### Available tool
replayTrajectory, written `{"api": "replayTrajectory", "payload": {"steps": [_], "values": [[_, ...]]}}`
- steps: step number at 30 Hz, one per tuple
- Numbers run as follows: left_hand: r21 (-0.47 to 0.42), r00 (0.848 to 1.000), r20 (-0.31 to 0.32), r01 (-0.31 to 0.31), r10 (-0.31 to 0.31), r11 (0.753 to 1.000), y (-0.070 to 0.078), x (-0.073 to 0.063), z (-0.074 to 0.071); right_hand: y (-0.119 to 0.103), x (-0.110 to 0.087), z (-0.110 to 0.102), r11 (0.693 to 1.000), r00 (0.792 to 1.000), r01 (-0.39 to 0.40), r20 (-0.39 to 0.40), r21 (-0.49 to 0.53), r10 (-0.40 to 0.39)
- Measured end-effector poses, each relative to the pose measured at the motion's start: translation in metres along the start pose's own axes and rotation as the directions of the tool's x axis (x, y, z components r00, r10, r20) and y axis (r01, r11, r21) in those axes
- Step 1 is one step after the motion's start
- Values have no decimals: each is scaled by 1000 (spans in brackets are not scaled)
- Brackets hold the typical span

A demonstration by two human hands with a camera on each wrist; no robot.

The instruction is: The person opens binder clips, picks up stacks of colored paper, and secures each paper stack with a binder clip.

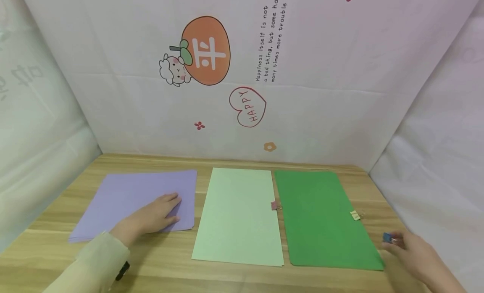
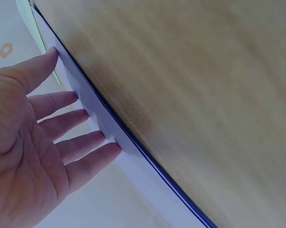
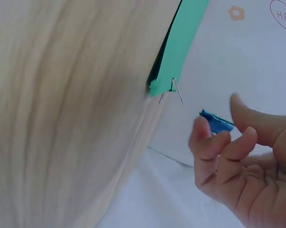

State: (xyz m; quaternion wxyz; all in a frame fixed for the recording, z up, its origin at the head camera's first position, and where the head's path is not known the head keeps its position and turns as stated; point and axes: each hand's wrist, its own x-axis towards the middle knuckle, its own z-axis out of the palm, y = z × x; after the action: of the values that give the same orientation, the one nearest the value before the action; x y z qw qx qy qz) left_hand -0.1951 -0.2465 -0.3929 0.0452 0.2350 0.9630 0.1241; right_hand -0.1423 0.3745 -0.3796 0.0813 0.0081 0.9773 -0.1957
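A stack of purple paper (image 1: 132,196) lies on the left of the table. My left hand (image 1: 159,214) rests on its right part, fingers spread and fairly straight; the left wrist view shows the fingertips touching the top sheet. At the far right, my right hand (image 1: 413,254) pinches a small blue binder clip (image 1: 387,237) between thumb and fingers, above the table and beside the dark green paper (image 1: 317,217). On that paper's right edge sits a yellow binder clip (image 1: 355,215). Pale green paper (image 1: 240,217) lies in the middle, with a pink binder clip (image 1: 274,206) on its right edge.
The wooden table (image 1: 159,267) carries the three paper stacks side by side. A white printed cloth (image 1: 321,116) hangs behind it, with more white cloth on both sides. A small black object (image 1: 122,271) shows by the left sleeve.
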Motion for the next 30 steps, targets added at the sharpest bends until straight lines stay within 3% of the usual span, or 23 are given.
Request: {"api": "replayTrajectory", "payload": {"steps": [6,17,30], "values": [[-2,1000,9,3,-3,1000,4,1,0,-11,1,-4,997,996,-21,-86,69,27],[-60,999,36,-4,6,998,4,-1,-9,-35,7,-1,983,963,114,-261,144,-73],[-68,1000,-24,10,-11,998,-24,6,-20,-64,17,1,945,960,157,-270,287,-78]]}}
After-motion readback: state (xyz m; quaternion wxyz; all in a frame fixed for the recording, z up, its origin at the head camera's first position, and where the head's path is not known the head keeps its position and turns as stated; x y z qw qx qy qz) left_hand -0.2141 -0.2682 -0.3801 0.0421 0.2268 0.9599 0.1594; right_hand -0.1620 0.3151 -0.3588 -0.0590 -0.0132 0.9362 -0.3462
